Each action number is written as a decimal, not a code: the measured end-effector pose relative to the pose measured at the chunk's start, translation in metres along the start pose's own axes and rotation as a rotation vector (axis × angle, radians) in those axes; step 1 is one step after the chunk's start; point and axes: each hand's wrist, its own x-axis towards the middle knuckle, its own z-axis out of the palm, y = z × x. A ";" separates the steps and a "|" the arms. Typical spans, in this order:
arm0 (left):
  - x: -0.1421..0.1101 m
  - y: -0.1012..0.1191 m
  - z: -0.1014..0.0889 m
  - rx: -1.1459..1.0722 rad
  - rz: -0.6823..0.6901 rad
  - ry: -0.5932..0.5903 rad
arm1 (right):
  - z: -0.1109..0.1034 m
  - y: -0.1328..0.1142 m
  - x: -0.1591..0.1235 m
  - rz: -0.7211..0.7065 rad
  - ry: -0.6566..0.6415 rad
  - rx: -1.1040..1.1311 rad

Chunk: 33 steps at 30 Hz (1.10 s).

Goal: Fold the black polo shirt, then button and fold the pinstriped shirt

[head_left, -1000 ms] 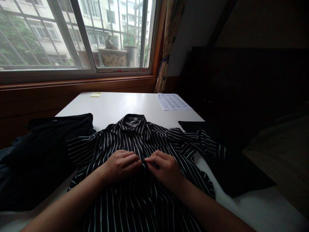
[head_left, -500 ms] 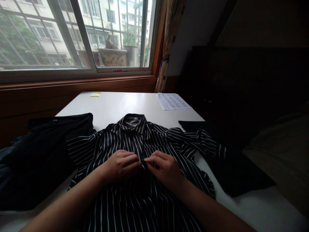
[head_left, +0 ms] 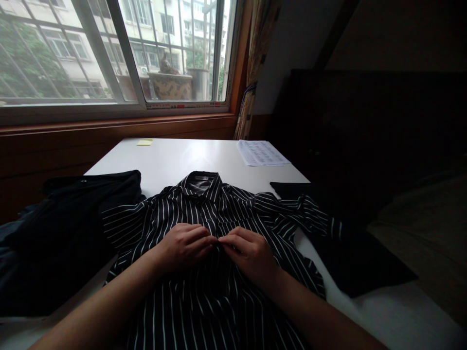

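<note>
Striped shirt [head_left: 216,291] lies front up on a white bench [head_left: 171,158], running off the lower edge; collar [head_left: 214,189] at mid-frame. Left hand [head_left: 188,245] and right hand [head_left: 248,250] meet at frame centre over its front placket [head_left: 208,214], fingers pinching cloth, tips almost touching; any button there is hidden. Step in hand looks like buttoning work; fastening or unfastening, cannot tell. Next move seems to call for one hand steadying the edge, other thumb working the button. Dark garments [head_left: 73,238] left, dark cloth [head_left: 365,267] right; papers [head_left: 261,153], yellow note [head_left: 144,142] farther off.
</note>
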 end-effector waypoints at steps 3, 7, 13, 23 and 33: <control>0.001 0.000 -0.002 0.004 0.028 0.013 | 0.000 0.000 0.000 -0.001 0.002 -0.005; -0.001 -0.001 -0.001 0.001 0.036 0.018 | 0.000 0.000 0.000 -0.003 0.020 -0.003; 0.000 0.000 -0.002 0.010 0.042 0.009 | 0.001 0.000 -0.001 0.041 -0.007 0.010; -0.006 -0.020 0.013 0.021 -0.163 -0.146 | -0.003 -0.001 0.002 0.122 -0.146 -0.016; -0.009 -0.041 0.004 -0.084 -0.270 -0.240 | 0.003 0.002 -0.004 0.133 -0.337 -0.133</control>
